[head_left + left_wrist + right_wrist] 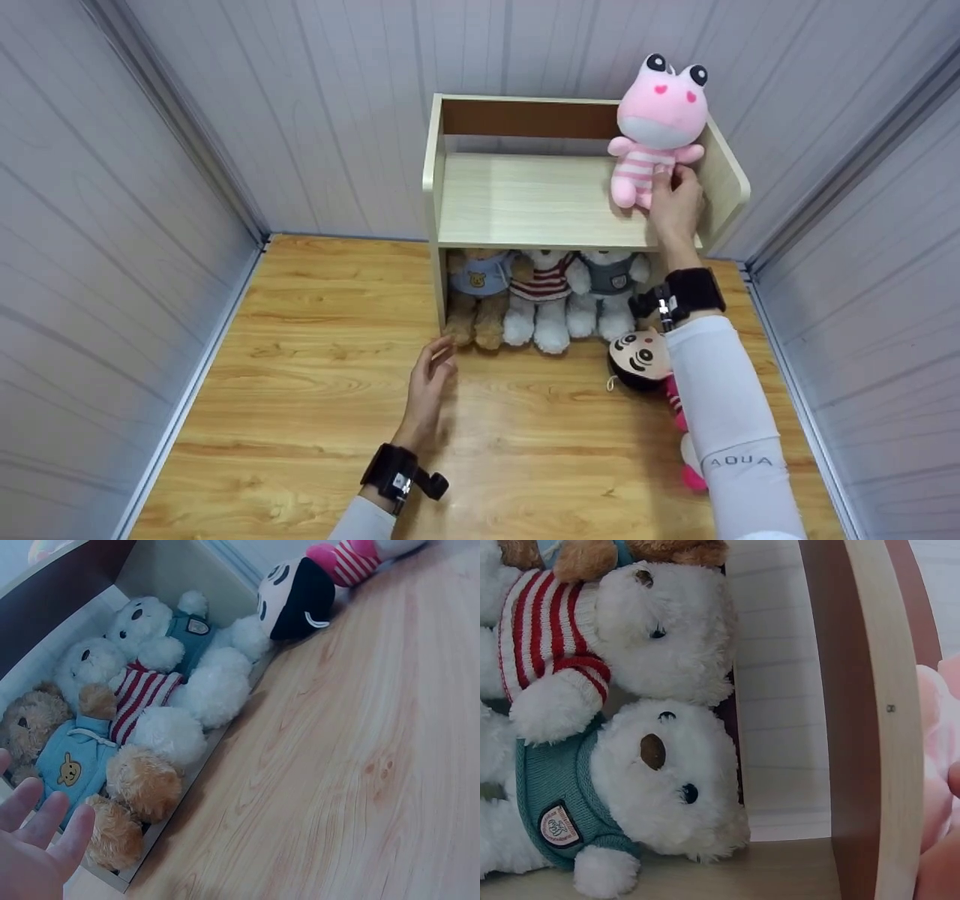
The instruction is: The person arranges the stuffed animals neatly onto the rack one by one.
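Note:
A pink frog plush with a striped body sits upright at the right end of the shelf's upper board. My right hand pinches its lower body; in the right wrist view only a sliver of the pink plush shows. My left hand hovers above the floor by the shelf's lower left corner, its fingers loosely extended and holding nothing. Nearest to it is a brown teddy bear in a blue top, on the lower level beside a white bear in red stripes and another in green.
A doll with black hair and a pink striped outfit lies on the wooden floor at the shelf's front right, partly hidden by my right sleeve. Panelled walls stand behind and on both sides.

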Demonstrator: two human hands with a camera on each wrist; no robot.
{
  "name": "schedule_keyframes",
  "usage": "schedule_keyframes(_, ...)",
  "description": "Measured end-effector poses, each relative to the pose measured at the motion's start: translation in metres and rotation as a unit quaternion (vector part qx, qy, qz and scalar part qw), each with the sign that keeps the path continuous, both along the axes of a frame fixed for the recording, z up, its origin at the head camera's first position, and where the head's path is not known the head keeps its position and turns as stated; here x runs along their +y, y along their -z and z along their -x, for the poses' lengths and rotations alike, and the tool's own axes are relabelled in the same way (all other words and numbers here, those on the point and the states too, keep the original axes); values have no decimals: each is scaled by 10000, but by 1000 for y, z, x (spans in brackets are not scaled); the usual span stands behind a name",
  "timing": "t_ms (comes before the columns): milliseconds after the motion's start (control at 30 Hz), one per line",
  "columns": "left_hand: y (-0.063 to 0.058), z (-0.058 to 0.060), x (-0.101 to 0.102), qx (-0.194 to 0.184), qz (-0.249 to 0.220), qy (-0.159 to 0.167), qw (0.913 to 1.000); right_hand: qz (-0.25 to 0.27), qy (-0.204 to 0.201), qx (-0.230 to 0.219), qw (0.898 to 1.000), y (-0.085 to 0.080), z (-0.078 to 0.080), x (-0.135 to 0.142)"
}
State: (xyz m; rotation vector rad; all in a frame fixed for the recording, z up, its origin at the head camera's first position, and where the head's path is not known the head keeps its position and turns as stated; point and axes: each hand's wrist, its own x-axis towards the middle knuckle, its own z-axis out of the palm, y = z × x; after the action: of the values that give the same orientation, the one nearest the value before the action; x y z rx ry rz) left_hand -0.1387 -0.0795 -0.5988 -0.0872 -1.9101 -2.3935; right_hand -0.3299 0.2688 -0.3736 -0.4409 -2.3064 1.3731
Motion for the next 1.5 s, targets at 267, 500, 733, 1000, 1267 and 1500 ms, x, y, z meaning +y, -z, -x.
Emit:
schedule_keyframes(267,-1,-1,0,-129,-158,-62,9998,503,-406,342,9973,3,-24,-2)
schedule_keyframes(500,-3,-4,-5,-129,81,-118,9998,378,-722,1137,9902,13,-69,-5)
schedule_keyframes(733,1,-1,-9,38,176,-69,9998,624,-747,2468,9642,41,-111,-1)
schedule_keyframes(1000,3,0,-10,-113,109,-166,9997,526,-616,2695,9596,99,-139,21)
schedule_keyframes(1267,5,0,-11,-220,175,-173,9995,-705,-926,438,9922,153,-157,64)
schedule_keyframes(1500,7,-2,-10,-289,165,-69,9994,-2690,-1762,-410,9460,196,-171,81)
